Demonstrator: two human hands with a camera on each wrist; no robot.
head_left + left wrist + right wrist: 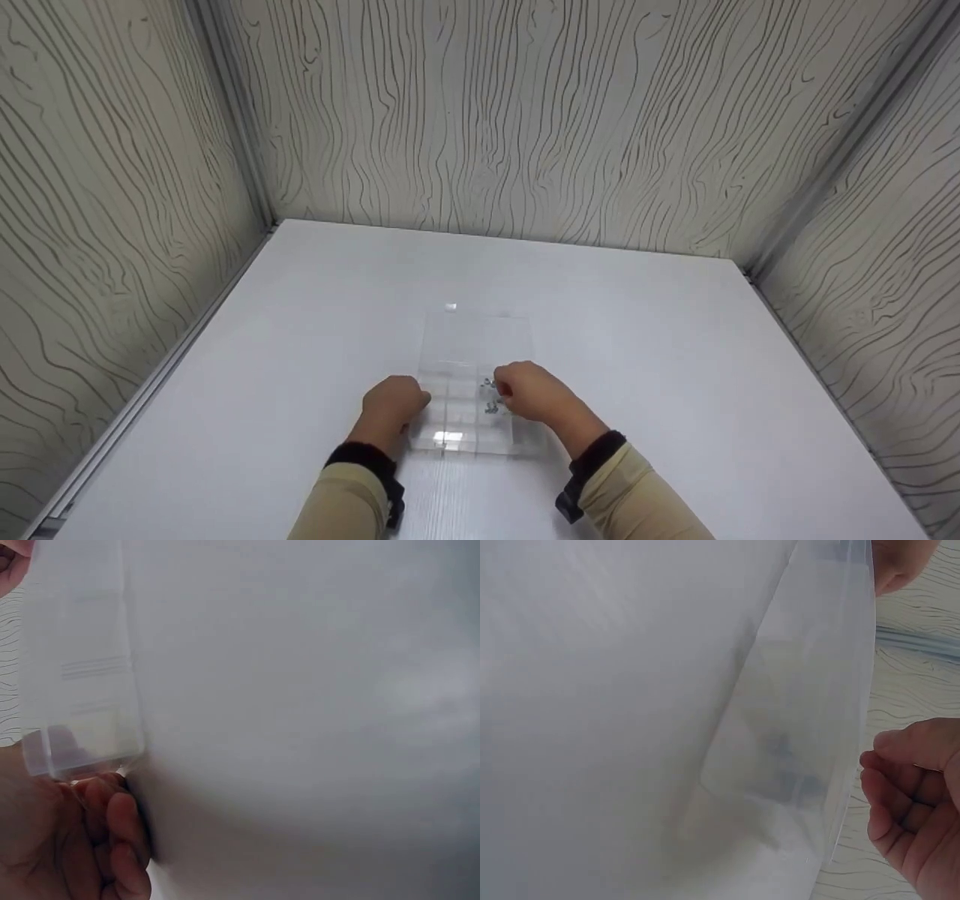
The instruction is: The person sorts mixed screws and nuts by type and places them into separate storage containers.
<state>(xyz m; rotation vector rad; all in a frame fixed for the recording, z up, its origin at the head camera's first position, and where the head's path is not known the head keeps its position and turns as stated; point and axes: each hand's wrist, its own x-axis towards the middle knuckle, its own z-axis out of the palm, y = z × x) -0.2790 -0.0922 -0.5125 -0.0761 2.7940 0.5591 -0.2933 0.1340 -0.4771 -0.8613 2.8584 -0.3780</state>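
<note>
A clear plastic compartment box (463,409) lies on the white table, its transparent lid (476,337) folded open toward the back. Small metal pieces (491,408) sit in its right-hand compartments. My left hand (391,405) grips the box's left side, thumb over the rim and fingers curled low against the wall in the left wrist view. Over the right-hand compartments is my right hand (531,391), thumb and index fingertips brought together and the other fingers curled. I cannot tell whether a small piece is between those tips.
The white table (637,337) extends around the box on all sides. Wood-grain patterned panels (480,112) stand behind it and to the left and right, with grey metal posts at the corners. Both forearms wear dark wrist straps.
</note>
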